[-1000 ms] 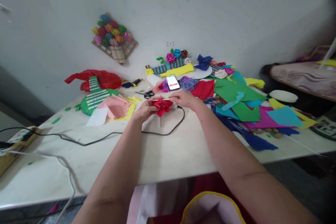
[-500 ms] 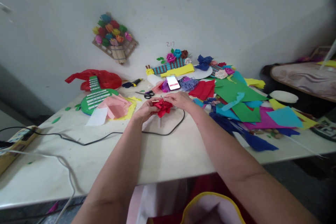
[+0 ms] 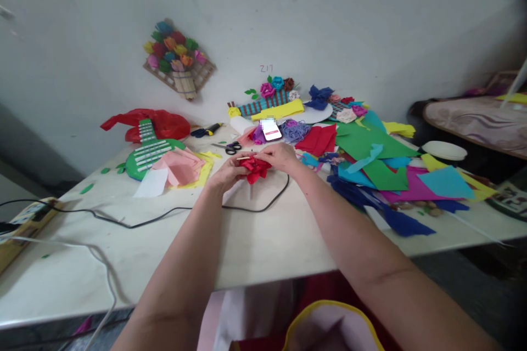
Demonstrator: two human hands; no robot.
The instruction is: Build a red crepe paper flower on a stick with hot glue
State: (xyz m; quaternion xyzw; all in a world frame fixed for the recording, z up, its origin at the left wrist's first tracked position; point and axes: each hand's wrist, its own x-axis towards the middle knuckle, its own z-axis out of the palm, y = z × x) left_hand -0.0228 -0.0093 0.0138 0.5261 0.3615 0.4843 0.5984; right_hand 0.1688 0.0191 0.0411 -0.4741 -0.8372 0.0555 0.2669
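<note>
A red paper flower (image 3: pixel 256 170) is held just above the white table between my two hands. My left hand (image 3: pixel 231 172) is closed on its left side, and a thin pale stick (image 3: pixel 243 158) lies by the fingertips. At the flower's upper right edge, the fingers of my right hand (image 3: pixel 278 157) pinch its petals. Beyond my hands lie black-handled scissors (image 3: pixel 233 148) and a lit phone (image 3: pixel 272 130). A black cable (image 3: pixel 263 210) loops on the table below the flower.
Coloured paper sheets (image 3: pixel 370 145) cover the right side. On the left are a green guitar-shaped craft (image 3: pixel 135 165), pink paper (image 3: pixel 181 167) and a red plastic bag (image 3: pixel 168 123). A power strip (image 3: pixel 35 225) sits at the left edge. Paper flowers (image 3: pixel 278 85) stand against the wall.
My right fingers have moved slightly at the flower's upper edge and sit closer on the petals. The flower stays in both hands; the view has shifted a little.
</note>
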